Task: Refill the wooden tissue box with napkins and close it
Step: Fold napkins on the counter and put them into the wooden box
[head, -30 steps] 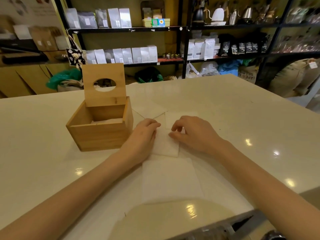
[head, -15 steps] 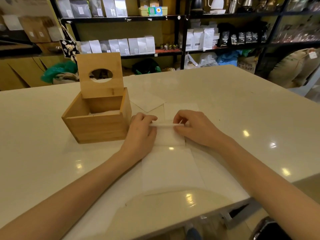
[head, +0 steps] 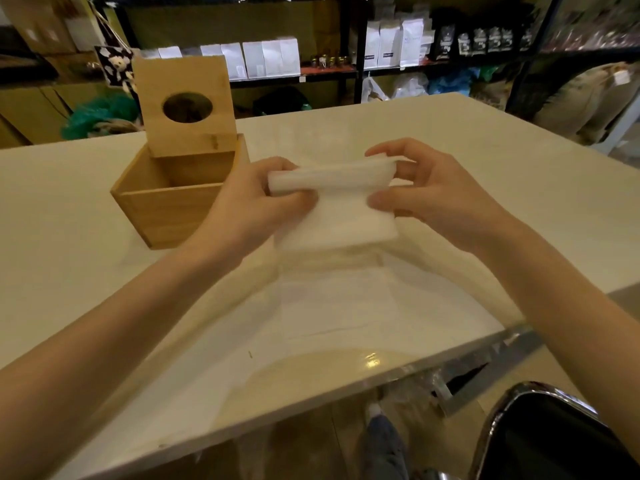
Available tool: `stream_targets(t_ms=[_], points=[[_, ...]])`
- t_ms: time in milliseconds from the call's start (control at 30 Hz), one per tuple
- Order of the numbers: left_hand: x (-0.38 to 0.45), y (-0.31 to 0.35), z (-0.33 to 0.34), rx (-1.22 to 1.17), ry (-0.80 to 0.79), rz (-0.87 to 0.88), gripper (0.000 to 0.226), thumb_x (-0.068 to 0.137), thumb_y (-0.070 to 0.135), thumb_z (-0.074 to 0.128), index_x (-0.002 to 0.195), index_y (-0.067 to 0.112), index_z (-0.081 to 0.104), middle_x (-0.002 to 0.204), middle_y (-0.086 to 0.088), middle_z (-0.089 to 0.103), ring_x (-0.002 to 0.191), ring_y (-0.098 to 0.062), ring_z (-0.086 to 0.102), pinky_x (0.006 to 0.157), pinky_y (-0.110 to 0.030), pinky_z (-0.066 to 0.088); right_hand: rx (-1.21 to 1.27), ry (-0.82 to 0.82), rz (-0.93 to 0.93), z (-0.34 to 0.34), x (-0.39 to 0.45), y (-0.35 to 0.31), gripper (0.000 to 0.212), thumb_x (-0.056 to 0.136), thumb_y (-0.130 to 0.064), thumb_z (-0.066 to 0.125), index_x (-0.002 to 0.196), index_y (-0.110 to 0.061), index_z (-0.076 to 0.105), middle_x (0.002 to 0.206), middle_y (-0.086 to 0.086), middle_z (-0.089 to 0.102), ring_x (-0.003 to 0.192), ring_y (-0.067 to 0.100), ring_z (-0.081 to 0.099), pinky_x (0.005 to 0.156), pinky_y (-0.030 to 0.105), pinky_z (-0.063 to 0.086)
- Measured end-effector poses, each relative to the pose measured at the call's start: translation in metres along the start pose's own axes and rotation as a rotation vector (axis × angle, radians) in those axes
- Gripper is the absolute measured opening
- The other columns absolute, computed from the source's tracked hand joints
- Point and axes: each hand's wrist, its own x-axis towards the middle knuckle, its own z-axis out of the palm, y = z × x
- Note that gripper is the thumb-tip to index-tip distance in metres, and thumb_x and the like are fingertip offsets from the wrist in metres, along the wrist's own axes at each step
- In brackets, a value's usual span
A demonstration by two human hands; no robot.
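Note:
A wooden tissue box [head: 162,206] stands on the white table [head: 485,174] at the left, its hinged lid [head: 185,105] upright with an oval hole in it. Just right of the box I hold a white napkin [head: 339,209] lifted off the table, its top edge rolled over. My left hand [head: 249,206] pinches the napkin's left end and my right hand [head: 433,192] pinches its right end. Another flat napkin [head: 332,303] lies on the table beneath, near the front edge. The box's inside is mostly hidden.
Shelves with white and dark bags [head: 263,58] line the back wall. A black chair with a chrome rim [head: 540,438] stands at the lower right, beyond the table's near edge. Sacks [head: 585,98] sit at the far right.
Both hands have lifted the napkin off the table and its top edge has folded over. The camera has moved closer and tilted down.

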Motion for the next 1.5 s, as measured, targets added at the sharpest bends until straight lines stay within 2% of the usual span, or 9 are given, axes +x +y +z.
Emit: stream_targets(t_ms=[133, 300, 533, 667, 833, 1000, 1200, 1367, 1500], points=[[-0.009, 0.001, -0.011, -0.176, -0.211, -0.258, 0.020, 0.079, 0.020, 0.062, 0.099, 0.020, 0.064, 0.093, 0.003, 0.070, 0.075, -0.008, 0.070, 0.061, -0.020, 0.058, 0.062, -0.123, 0.128, -0.003, -0.016, -0.002, 0.041, 0.076, 0.004, 0.065, 0.105, -0.025, 0.061, 0.084, 0.002, 0.066, 0.071, 0.011, 0.066, 0.054, 0.019, 0.052], [-0.026, -0.008, -0.018, -0.226, -0.376, -0.391, 0.035, 0.068, 0.020, 0.064, 0.102, 0.013, 0.062, 0.085, -0.005, 0.076, 0.070, -0.017, 0.072, 0.048, -0.021, 0.056, -0.058, -0.146, 0.205, 0.001, -0.032, 0.005, 0.037, 0.077, -0.001, 0.065, 0.104, -0.027, 0.065, 0.083, 0.003, 0.062, 0.069, 0.011, 0.063, 0.054, 0.018, 0.049], [-0.035, -0.021, -0.015, -0.041, -0.269, -0.355, 0.014, 0.081, 0.010, 0.062, 0.096, 0.013, 0.062, 0.061, -0.016, 0.072, 0.041, -0.017, 0.063, 0.040, -0.024, 0.054, -0.317, -0.094, 0.100, 0.016, -0.047, 0.015, 0.015, 0.077, -0.007, 0.067, 0.084, -0.019, 0.071, 0.076, 0.009, 0.068, 0.063, 0.022, 0.061, 0.070, 0.021, 0.047], [-0.034, -0.029, -0.011, 0.067, -0.227, -0.273, 0.011, 0.083, 0.010, 0.062, 0.093, 0.013, 0.062, 0.060, -0.022, 0.070, 0.039, -0.021, 0.060, 0.043, -0.028, 0.053, -0.449, -0.070, 0.038, 0.020, -0.046, 0.019, 0.015, 0.075, -0.011, 0.069, 0.083, -0.023, 0.072, 0.073, -0.001, 0.063, 0.062, 0.000, 0.055, 0.064, 0.013, 0.044], [-0.032, -0.039, -0.009, 0.219, -0.214, -0.194, 0.009, 0.083, 0.015, 0.063, 0.092, 0.017, 0.062, 0.041, -0.001, 0.064, 0.032, -0.010, 0.055, 0.038, -0.018, 0.045, -0.525, -0.087, 0.016, 0.024, -0.047, 0.023, 0.013, 0.076, -0.011, 0.068, 0.087, -0.018, 0.072, 0.062, -0.008, 0.053, 0.053, -0.004, 0.049, 0.056, 0.007, 0.038], [-0.028, -0.042, -0.009, 0.384, -0.254, -0.158, 0.012, 0.082, 0.024, 0.065, 0.093, 0.025, 0.060, 0.050, -0.001, 0.064, 0.032, -0.006, 0.051, 0.038, -0.016, 0.043, -0.708, -0.124, -0.036, 0.022, -0.046, 0.029, 0.009, 0.078, -0.023, 0.065, 0.083, -0.025, 0.071, 0.070, -0.004, 0.055, 0.070, 0.005, 0.044, 0.064, 0.021, 0.035], [-0.008, -0.022, -0.009, 0.575, -0.251, -0.013, 0.011, 0.083, 0.032, 0.060, 0.092, 0.027, 0.062, 0.070, 0.010, 0.060, 0.056, -0.005, 0.054, 0.053, -0.017, 0.043, -0.700, -0.230, -0.014, 0.007, -0.024, 0.018, 0.010, 0.080, -0.030, 0.063, 0.084, -0.029, 0.072, 0.087, -0.007, 0.063, 0.078, 0.005, 0.053, 0.068, 0.014, 0.040], [0.030, -0.010, 0.009, 0.570, -0.130, 0.187, 0.020, 0.086, 0.031, 0.055, 0.105, 0.027, 0.061, 0.091, 0.014, 0.057, 0.080, -0.005, 0.058, 0.068, -0.014, 0.047, -0.663, -0.074, -0.090, -0.019, 0.025, 0.008, 0.012, 0.082, -0.024, 0.062, 0.090, -0.023, 0.071, 0.085, -0.004, 0.068, 0.076, 0.005, 0.058, 0.067, 0.011, 0.042], [0.069, -0.022, 0.034, 0.639, -0.066, 0.236, 0.031, 0.091, 0.030, 0.049, 0.121, 0.023, 0.054, 0.127, 0.005, 0.051, 0.116, -0.011, 0.046, 0.096, -0.025, 0.040, -0.688, 0.046, -0.140, -0.035, 0.068, 0.022, 0.017, 0.085, -0.018, 0.058, 0.100, -0.020, 0.067, 0.092, 0.002, 0.068, 0.089, 0.014, 0.060, 0.070, 0.016, 0.041]])
